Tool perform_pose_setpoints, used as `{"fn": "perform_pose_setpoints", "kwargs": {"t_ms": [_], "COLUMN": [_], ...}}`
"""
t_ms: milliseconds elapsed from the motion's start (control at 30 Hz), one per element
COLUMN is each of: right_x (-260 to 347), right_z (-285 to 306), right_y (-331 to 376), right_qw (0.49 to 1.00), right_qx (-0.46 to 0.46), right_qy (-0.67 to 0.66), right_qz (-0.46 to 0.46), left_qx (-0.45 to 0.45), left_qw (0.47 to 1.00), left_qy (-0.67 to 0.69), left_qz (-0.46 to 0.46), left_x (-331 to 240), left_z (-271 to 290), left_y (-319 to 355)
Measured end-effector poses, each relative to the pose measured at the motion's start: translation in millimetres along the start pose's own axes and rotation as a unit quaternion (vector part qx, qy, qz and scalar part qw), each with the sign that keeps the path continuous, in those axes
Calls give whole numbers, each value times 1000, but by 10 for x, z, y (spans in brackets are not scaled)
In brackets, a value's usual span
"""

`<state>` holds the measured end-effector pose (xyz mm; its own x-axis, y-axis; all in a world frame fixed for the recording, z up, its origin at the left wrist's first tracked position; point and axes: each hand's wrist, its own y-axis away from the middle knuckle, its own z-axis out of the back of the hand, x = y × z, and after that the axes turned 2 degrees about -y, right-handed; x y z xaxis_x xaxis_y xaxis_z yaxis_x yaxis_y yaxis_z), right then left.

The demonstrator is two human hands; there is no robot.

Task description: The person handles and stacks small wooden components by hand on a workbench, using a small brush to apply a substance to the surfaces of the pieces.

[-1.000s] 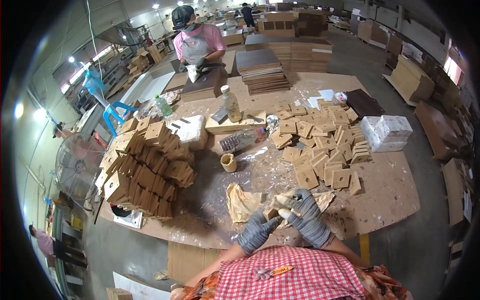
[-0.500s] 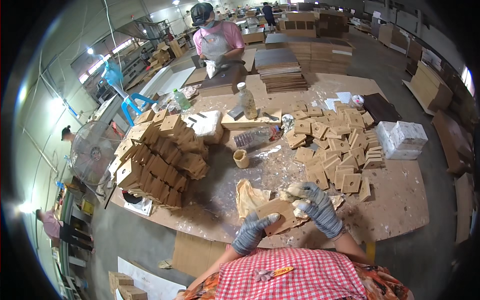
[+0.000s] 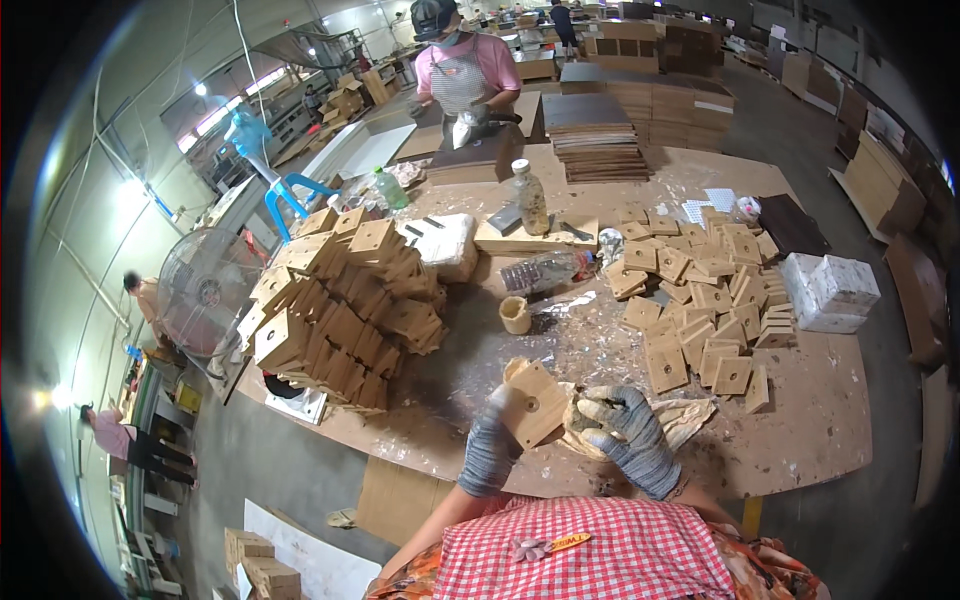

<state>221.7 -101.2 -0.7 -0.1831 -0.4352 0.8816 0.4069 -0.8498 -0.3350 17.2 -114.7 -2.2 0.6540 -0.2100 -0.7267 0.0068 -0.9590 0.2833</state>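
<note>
— Since half a second back we've raised the wooden block (image 3: 535, 402) off the table (image 3: 800, 440) and tipped it up between our hands; before, it sat lower, closer to the crumpled tan paper (image 3: 690, 418).

— Which hand has it now?

— Our left hand (image 3: 490, 450), gloved in grey, is clamped on the block's lower left edge from below. Our right hand (image 3: 630, 435) is curled just beside its right edge, fingers bent around something pale; whether it grips the block too we cannot tell.

— And how does the block lie?

— It sits up and to the right of our left hand, tilted like a diamond, its flat face toward us, nearer the left hand than the right.

— Its look?

— A light, square plywood piece with one small round hole near the middle, like the loose squares (image 3: 700, 320) on our right and the stacked ones (image 3: 340, 300) on our left.
</note>
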Motion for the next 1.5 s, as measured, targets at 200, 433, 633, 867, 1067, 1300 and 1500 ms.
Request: {"fn": "perform_pose_setpoints", "kwargs": {"t_ms": [200,433,633,867,1067,1300,1500], "right_x": [-104,-96,-52,-192,-150,-250,-195], "right_z": [-374,-595,-532,-274,-281,-327,-411], "right_y": [-152,-131,-204,-360,-341,-407,-341], "right_qw": [995,974,997,997,992,998,994], "right_qx": [-39,62,5,-71,-108,-57,-52], "right_qy": [-93,97,5,16,-66,21,15], "right_qz": [27,194,78,15,-24,2,96], "left_qx": [-85,-148,-144,-85,-6,24,-69], "left_qw": [952,923,945,973,982,988,992], "left_qy": [-290,-333,-284,-209,-187,-127,-106], "left_qz": [-59,-127,-75,-50,-36,87,12], "left_x": [-13,-36,-108,-107,-225,-277,-213], "left_z": [294,387,353,376,342,326,315], "left_y": [-127,-81,-32,-7,-16,-66,-125]}}
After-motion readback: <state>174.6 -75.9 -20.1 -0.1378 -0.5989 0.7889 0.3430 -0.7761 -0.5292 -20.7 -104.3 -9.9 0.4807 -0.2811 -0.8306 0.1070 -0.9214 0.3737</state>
